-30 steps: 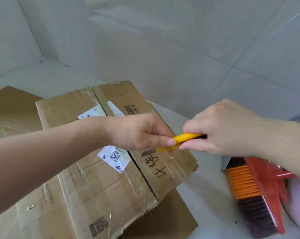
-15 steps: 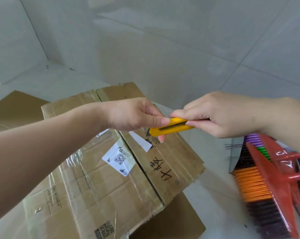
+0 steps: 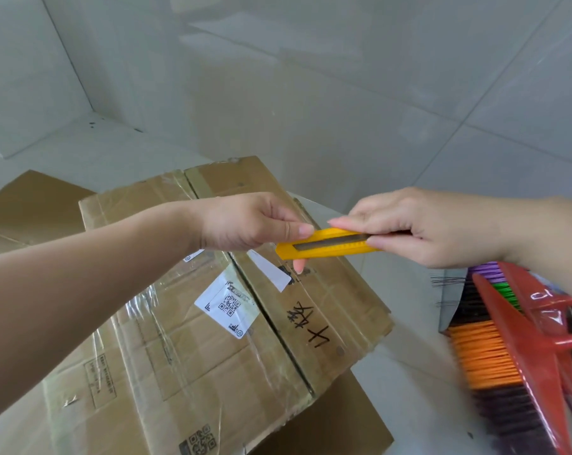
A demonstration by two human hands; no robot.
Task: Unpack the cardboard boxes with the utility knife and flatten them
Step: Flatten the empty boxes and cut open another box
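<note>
A yellow utility knife [image 3: 324, 247] is held level above a taped cardboard box [image 3: 212, 339]. My left hand [image 3: 248, 224] pinches the knife's front end between thumb and fingers. My right hand [image 3: 422, 226] grips its rear end, fingers curled round the handle. No blade tip shows past the yellow case. The box lies on the floor with its top flaps closed, clear tape along the seam, white labels [image 3: 227, 303] and black handwriting on top.
More flat cardboard [image 3: 25, 205] lies to the left and under the box. A red broom [image 3: 521, 349] with orange, green and purple bristles lies at the right. Pale tiled floor [image 3: 310, 110] stretches beyond.
Both hands have kept hold of the knife. They rose slightly in view as the camera tilted, bringing more of the broom and box into sight.
</note>
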